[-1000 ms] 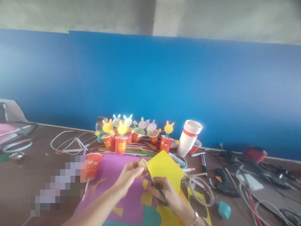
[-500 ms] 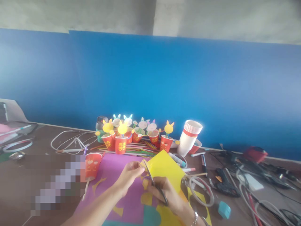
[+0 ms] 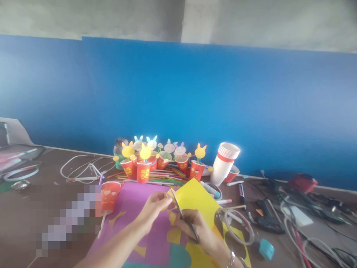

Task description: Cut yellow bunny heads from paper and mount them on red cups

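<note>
Pinching a yellow scrap [image 3: 170,194] over the purple sheet [image 3: 157,234], the left hand [image 3: 156,203] sits so near the scissors [image 3: 180,215] gripped by the right hand [image 3: 196,225] that a slip could nick a finger.

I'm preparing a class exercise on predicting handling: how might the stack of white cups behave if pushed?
The stack of white cups would probably tip easily, being tall with wide rims up and a narrower base. It is likely light for its size, since the cups look like paper. Once down, it might roll, given its round sides.
</note>
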`<state>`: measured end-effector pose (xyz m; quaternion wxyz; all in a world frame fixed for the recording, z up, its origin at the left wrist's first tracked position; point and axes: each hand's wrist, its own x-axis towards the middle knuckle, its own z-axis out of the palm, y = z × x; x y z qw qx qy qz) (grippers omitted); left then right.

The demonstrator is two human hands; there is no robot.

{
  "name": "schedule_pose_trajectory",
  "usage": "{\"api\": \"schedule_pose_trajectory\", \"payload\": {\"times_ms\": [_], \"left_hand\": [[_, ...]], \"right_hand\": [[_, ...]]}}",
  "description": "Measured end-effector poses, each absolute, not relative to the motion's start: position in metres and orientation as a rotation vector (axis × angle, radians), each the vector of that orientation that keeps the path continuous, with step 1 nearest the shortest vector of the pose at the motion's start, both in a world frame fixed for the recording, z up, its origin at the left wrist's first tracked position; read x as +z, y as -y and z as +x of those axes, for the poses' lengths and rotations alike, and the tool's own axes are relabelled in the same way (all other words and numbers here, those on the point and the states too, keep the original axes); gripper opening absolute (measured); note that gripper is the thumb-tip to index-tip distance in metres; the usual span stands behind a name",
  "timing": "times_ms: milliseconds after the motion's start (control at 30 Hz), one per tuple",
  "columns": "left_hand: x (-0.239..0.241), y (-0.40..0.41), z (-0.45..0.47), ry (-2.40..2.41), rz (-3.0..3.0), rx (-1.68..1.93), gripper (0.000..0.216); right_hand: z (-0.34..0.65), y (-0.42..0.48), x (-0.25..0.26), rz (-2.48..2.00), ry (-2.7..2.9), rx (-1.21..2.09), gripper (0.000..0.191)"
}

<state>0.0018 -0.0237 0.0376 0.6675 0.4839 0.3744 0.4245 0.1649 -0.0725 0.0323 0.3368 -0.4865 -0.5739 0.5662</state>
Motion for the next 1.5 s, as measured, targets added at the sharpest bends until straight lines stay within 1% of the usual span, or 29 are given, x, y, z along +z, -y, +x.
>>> {"api": "schedule_pose_trajectory", "payload": {"times_ms": [300,433,933,1200,1500], "left_hand": [[0.0389,0.0227,0.0010,-0.816,1.145,0.927,0.020],[0.0402,0.0225,0.0005,-0.810,1.145,0.926,0.021],[0.0411,0.0209,-0.0014,-0.805,1.148,0.912,0.022],[0.0392,0.0219,-0.0024,-0.826,1.153,0.928,0.023],[0.0403,0.0205,-0.0036,-0.827,1.245,0.919,0.020]], "right_hand": [[0.1608,0.0728,0.0360,-1.297,1.476,1.506,0.032],[0.1627,0.0712,0.0341,-1.239,1.490,1.478,0.032],[0.1675,0.0727,0.0371,-1.268,1.448,1.553,0.033],[0.1682,0.0730,0.0386,-1.272,1.452,1.531,0.035],[0.1689,0.0723,0.0385,-1.384,1.477,1.510,0.030]]}}
